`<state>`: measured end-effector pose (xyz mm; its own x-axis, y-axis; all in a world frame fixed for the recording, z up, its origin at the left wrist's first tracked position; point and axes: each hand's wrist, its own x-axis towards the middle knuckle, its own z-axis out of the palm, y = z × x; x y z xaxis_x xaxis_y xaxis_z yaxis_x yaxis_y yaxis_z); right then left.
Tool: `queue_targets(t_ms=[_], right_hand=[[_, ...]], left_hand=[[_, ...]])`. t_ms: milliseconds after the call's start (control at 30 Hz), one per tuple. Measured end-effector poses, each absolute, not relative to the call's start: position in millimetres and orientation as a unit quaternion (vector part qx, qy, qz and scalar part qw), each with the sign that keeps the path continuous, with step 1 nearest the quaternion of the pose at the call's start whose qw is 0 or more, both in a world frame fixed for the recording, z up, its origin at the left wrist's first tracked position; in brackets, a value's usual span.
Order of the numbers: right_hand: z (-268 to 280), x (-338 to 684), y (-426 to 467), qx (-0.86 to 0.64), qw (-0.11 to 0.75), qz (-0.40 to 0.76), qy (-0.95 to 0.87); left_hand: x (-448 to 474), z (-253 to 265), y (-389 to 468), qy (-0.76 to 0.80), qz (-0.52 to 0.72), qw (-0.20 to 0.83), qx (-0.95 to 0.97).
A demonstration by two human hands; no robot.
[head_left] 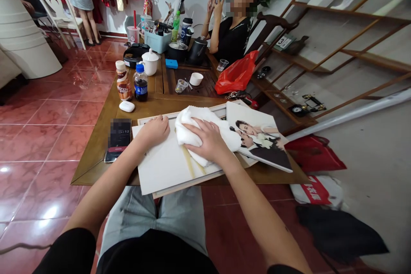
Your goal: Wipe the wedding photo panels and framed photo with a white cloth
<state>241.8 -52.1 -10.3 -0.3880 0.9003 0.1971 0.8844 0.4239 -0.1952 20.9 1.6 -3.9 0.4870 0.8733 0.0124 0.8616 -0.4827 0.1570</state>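
Observation:
My right hand (208,140) lies over a bunched white cloth (189,133), its fingers bent round it and pressing it onto a white board (160,166). Yellowish strips (188,162) show on the board below the cloth. On the upper left part of the board rests my left hand (156,130), its fingers curled in; whether anything is inside them is hidden. A framed board lies underneath. To the right, a photo panel (261,137) of a couple lies at a slant, partly overlapping the stack.
A phone (118,139), white case (127,106), coffee bottle (123,81) and cola bottle (140,83) stand left on the wooden table (93,150). Farther back are a lidded white cup (150,62) and red plastic bag (236,72). A person (233,30) sits across; shelves rise right.

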Motion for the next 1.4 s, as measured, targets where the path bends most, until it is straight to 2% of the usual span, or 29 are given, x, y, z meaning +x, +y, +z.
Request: queue_targets(t_ms=[200,567,833,1067,1400], right_hand=[[-14,238,-69,-0.614,0.171,-0.027,-0.77],[-24,277,-147,-0.537,0.131,-0.068,-0.831],[-21,268,-103,-0.578,0.115,-0.067,-0.805],[-13,249,-63,-0.634,0.142,-0.057,-0.758],[-22,267,-117,-0.618,0.139,-0.106,-0.766]], left_hand=[[21,-5,1,0.51,0.044,0.04,0.858],[24,-5,-3,0.497,0.042,0.048,0.865],[26,-6,-3,0.491,0.044,0.046,0.869],[26,-7,-3,0.497,0.05,0.06,0.864],[27,-7,-5,0.507,0.05,0.057,0.859]])
